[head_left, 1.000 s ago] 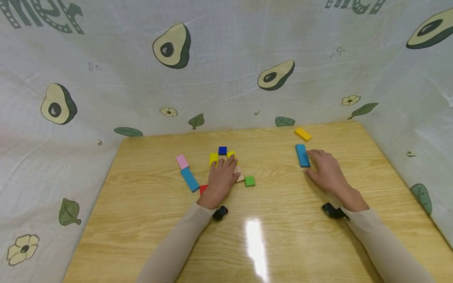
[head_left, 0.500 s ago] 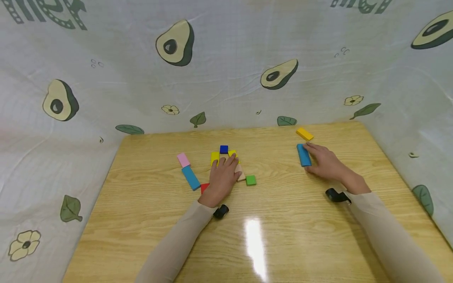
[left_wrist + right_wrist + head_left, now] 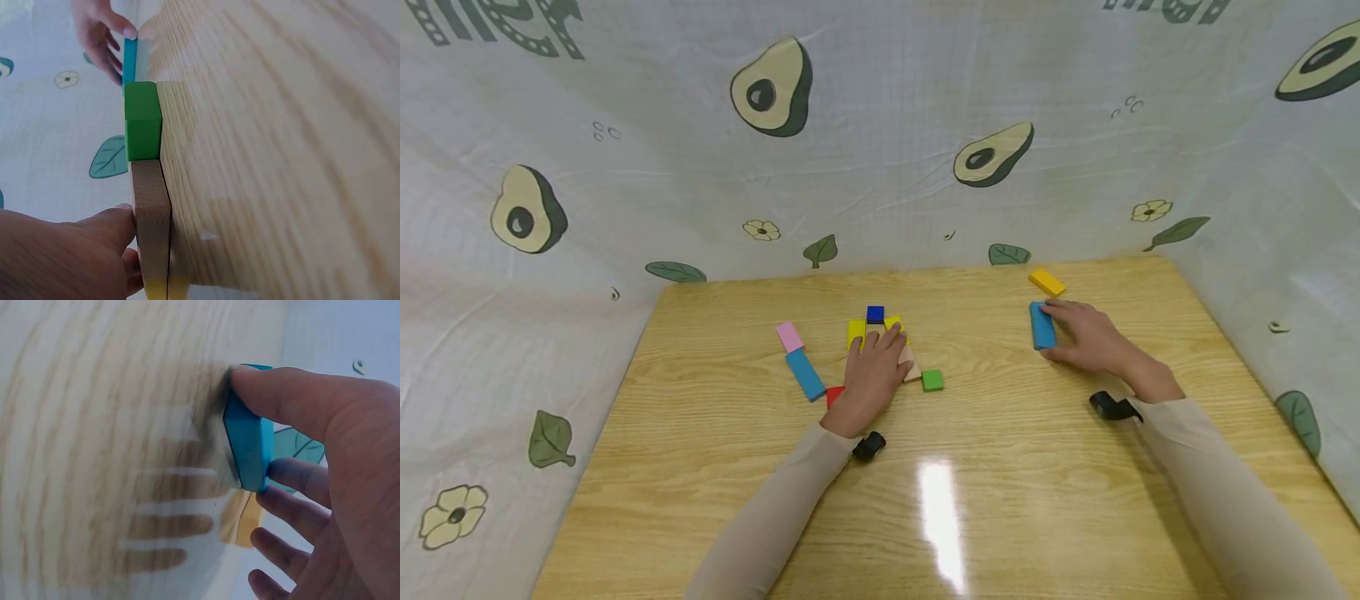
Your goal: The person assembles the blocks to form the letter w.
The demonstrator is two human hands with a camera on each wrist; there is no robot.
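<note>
On the right of the table, my right hand (image 3: 1088, 340) pinches a flat blue rectangular block (image 3: 1042, 326) by its two ends. The right wrist view has the thumb on one end of this blue block (image 3: 250, 444) and fingertips at the other. My left hand (image 3: 872, 375) lies palm down over a cluster of blocks, its fingers spread and fairly straight. Around it show a yellow block (image 3: 856, 332), a dark blue cube (image 3: 876, 314), a plain wood block (image 3: 910, 364), a green block (image 3: 932, 381) and a partly covered red block (image 3: 834, 396). The left thumb touches the plain wood block (image 3: 152, 206).
Left of the cluster, a pink block (image 3: 789, 337) and another blue block (image 3: 806, 375) lie end to end. An orange-yellow block (image 3: 1047, 282) sits near the back edge, behind the right hand. Printed cloth (image 3: 880, 167) hangs around the wooden table (image 3: 1000, 500).
My right hand has closed from beside the blue block to a pinch on its ends, and the block has turned slightly. The left hand stays over the cluster.
</note>
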